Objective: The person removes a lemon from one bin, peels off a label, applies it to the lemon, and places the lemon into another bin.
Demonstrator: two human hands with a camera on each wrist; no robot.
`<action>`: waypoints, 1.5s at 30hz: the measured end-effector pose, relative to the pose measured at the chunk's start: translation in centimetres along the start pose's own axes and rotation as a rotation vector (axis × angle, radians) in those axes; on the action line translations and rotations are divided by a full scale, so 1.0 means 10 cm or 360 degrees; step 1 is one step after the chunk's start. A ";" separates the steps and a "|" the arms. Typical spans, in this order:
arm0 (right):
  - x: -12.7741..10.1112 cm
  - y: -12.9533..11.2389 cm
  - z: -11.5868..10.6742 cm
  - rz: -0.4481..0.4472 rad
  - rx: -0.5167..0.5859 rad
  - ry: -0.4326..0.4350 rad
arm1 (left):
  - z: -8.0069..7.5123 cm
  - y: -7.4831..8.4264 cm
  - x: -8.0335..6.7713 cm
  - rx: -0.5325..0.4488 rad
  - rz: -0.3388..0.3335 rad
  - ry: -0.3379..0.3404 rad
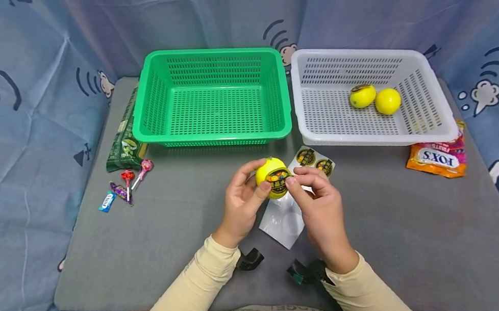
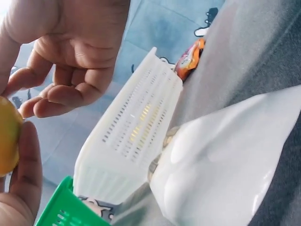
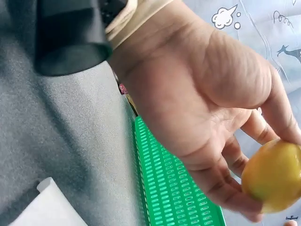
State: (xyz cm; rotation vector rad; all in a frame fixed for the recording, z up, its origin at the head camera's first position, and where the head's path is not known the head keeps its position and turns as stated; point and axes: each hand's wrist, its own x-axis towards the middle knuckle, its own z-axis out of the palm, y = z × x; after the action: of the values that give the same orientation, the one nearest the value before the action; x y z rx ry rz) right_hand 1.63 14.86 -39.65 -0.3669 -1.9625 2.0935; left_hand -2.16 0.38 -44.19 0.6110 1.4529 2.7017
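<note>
My left hand (image 1: 239,203) grips a yellow lemon (image 1: 266,170) over the middle of the table, thumb in front and fingers behind. On the lemon's near side is a round black-and-gold sticker (image 1: 278,185) with coloured fruit and lettering. The thumb and index finger of my right hand (image 1: 322,209) pinch its right edge, against the lemon. Below the hands lies a white glossy sticker sheet (image 1: 282,223), partly covered by the right hand; round black stickers (image 1: 306,157) show at its far end. In the right wrist view the left hand's fingers curl round the lemon (image 3: 273,176).
A green basket (image 1: 224,139) stands at the back left, a white basket (image 1: 377,138) holding two lemons (image 1: 387,102) at the back right. Left lie a green packet (image 1: 122,152), lollipops (image 1: 128,177) and small wrapped candies (image 1: 108,201). An orange candy bag (image 1: 437,160) lies right.
</note>
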 end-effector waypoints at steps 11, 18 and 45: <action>0.09 0.09 -0.12 -0.0489 -0.0340 -0.0040 | 0.02 0.07 -0.03 -0.0109 -0.0229 0.0141; 0.17 0.14 -0.06 -0.1518 -0.0759 -0.0357 | 0.04 0.04 -0.03 -0.0139 -0.0376 0.0094; 0.30 0.11 -0.13 -0.1528 -0.0956 -0.0590 | 0.13 0.10 -0.09 -0.0162 -0.0492 -0.0003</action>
State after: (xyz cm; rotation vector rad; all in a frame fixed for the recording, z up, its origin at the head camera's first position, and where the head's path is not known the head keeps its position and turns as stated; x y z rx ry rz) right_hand -0.78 17.01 -40.89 0.7811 -2.2555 0.9946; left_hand -0.75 0.65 -43.02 0.3498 1.2771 2.5127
